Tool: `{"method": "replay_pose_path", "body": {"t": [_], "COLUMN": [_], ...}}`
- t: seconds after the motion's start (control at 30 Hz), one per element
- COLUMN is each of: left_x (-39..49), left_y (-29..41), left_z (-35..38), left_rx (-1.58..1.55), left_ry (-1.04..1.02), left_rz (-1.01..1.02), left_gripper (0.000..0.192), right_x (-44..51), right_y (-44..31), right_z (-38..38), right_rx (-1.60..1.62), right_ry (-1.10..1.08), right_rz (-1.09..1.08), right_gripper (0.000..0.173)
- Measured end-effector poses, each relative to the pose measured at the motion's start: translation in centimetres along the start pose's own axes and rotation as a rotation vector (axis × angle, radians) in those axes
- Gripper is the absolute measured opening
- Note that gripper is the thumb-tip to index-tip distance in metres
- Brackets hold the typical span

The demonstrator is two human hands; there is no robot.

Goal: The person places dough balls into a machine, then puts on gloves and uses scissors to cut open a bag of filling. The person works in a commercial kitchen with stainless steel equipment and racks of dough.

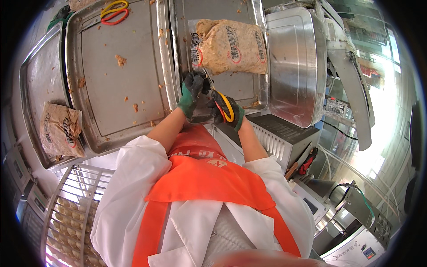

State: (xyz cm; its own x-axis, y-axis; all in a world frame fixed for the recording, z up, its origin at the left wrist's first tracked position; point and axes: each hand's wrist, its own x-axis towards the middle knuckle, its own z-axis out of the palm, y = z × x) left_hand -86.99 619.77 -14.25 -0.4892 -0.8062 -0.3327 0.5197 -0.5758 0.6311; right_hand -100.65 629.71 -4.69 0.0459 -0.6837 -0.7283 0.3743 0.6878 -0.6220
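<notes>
A clear printed plastic bag of ground filling (230, 46) lies on the metal tray (230, 80) before me. My right hand (227, 108), in a dark-and-green glove, grips the yellow and red handles of a pair of scissors (228, 107), whose blades point up-left towards the bag's near left corner. Beside the blades, my left hand (194, 88), gloved alike, has its fingers bent at that corner; whether it pinches the plastic is unclear. Another pair of scissors (114, 12) rests at the top edge of the wide tray (126, 76), which bears scattered bits of filling.
A smaller bag of filling (61, 130) lies on the far-left tray (46, 73). To the right stand a steel tub (293, 63) and a vented metal machine (283, 133). A wire rack (66, 187) holding pale rounded pieces is at lower left. A gloved hand (61, 16) shows at upper left.
</notes>
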Motion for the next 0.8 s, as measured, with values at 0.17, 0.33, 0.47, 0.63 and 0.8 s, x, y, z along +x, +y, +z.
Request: {"method": "replay_pose_path", "body": {"t": [0.17,0.33,0.47,0.63,0.8], "left_x": [-0.4,-0.6,-0.6,-0.5,-0.5], "left_y": [0.6,0.9,0.7,0.5,0.5], "left_z": [0.9,1.0,0.8,0.6,0.7], "left_rx": [-0.013,-0.030,-0.018,0.031,-0.008], "left_ry": [0.034,0.065,0.062,0.023,0.029], "left_rz": [0.076,-0.022,0.001,0.013,0.026], "left_gripper": [0.024,0.016,0.017,0.020,0.019], "right_x": [1.2,0.8,0.3,0.6,1.2], "right_y": [0.1,-0.1,0.0,0.4,1.1], "right_z": [0.2,-0.8,-1.6,-1.5,-0.6], "right_rx": [-0.256,-0.433,0.253,0.273,0.081], "right_ry": [-0.036,-0.113,-0.077,-0.097,0.008], "right_rz": [-0.349,-0.484,0.076,0.039,-0.076], "right_gripper": [0.040,0.042,0.043,0.043,0.043]}}
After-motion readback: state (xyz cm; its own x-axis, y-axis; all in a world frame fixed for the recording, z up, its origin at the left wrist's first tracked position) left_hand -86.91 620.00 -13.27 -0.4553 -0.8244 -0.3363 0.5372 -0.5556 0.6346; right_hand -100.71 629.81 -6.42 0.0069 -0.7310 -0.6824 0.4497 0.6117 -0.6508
